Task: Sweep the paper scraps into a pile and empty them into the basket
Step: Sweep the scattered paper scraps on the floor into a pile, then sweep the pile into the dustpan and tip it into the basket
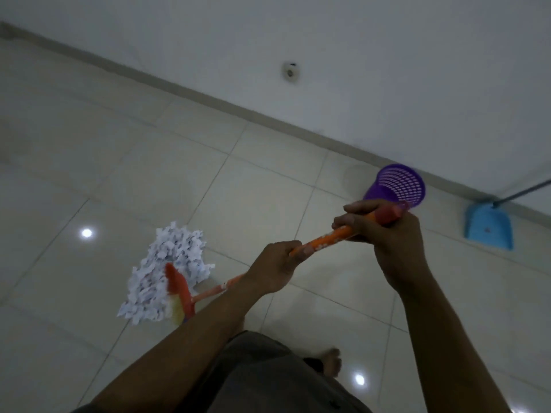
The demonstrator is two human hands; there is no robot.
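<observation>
Broom [325, 238] axis: head lower-left at paper scraps [179, 248], handle upper-right | left hand [272, 271], right hand [390, 234] grip: round handle

no legible txt, marks on paper scraps [149, 281] too blurry

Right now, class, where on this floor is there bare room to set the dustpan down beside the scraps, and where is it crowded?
Free: the tiles between the paper scraps and the wall, and those between the scraps and the basket. Crowded: the scraps' near edge, where the broom sits, and the strip by the wall holding basket and dustpan.
</observation>
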